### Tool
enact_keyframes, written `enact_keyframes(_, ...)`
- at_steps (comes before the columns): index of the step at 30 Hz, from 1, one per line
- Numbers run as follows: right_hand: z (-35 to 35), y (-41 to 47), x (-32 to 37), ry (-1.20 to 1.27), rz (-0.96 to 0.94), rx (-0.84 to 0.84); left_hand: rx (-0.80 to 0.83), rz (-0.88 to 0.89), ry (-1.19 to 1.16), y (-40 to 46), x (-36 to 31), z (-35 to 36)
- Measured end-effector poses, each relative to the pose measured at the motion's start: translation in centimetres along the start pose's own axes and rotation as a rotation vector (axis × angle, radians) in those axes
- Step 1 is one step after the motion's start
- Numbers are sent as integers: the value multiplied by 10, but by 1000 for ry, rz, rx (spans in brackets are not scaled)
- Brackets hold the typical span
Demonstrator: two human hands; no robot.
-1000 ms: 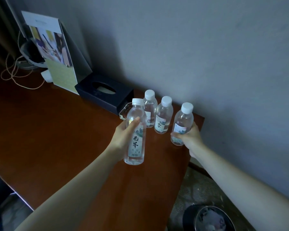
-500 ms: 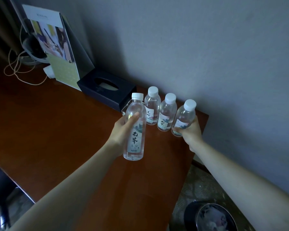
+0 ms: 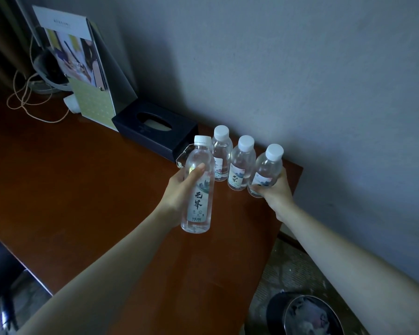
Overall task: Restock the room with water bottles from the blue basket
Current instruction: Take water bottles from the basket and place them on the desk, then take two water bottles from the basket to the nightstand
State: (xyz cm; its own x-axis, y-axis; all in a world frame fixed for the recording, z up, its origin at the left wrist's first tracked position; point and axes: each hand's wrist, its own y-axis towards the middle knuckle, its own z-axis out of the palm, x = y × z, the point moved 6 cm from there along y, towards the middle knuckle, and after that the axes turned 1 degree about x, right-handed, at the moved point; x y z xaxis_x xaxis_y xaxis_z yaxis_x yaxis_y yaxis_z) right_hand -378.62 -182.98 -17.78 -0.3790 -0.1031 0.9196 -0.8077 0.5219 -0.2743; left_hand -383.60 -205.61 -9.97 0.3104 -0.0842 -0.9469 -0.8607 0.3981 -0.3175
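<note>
reddish-brown wooden desk stands against a grey wall. left hand grips a clear plastic water bottle with white cap above the desk. right hand grips the rightmost bottle, just beside two standing bottles near a dark tissue box.

1. Four water bottles, all white-capped: one in the left hand, one in the right, two standing between them by the wall.
2. Two hands.
3. One dark tissue box.
4. One standing brochure (a folded card).
5. One wooden desk.
6. One waste bin.
</note>
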Motion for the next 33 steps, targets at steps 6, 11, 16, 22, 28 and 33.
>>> enact_keyframes(6, -12, -15, -4, 85, 27, -9, -10, 4, -12, -9, 0, 11)
enact_keyframes(11, -19, -32, -16, 89, 48, 20, -18, 4, -48, -27, 7, 27)
enact_keyframes(16, -35, -57, -21, 106, 38, 11, 20, 11, 25, -46, 17, 45)
enact_keyframes(22, -67, -102, -18, 189, 8, -120, 141, 62, 0, -64, 13, 82)
enact_keyframes(28, -114, -186, -32, 338, 80, -283, 311, 56, -27, -95, 20, 133)
enact_keyframes(33, -166, -269, -44, 352, 85, -398, 464, 20, 64, -137, 32, 199)
